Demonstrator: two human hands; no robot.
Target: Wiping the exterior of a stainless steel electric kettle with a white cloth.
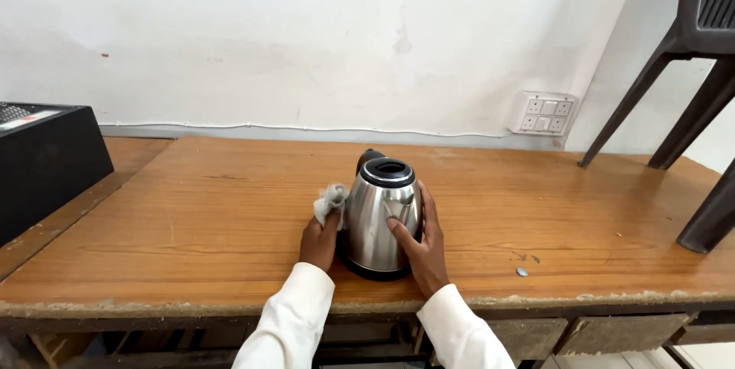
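A polished stainless-steel electric kettle with a black rim and open top [380, 217] stands upright near the front edge of the worn wooden table [191, 216], its long axis vertical, directly between my two hands. My right hand [423, 243] lies flat against its right flank, fingers spread over the metal. My left hand [319, 240] sits just beside its left flank, fingers clamped on a small crumpled grey cloth [331, 201] pressed to the steel. Both hands are equally close. A black box [46, 162] sits far left; a white wall socket panel [543, 113] and dark chair legs [689, 124] lie right.
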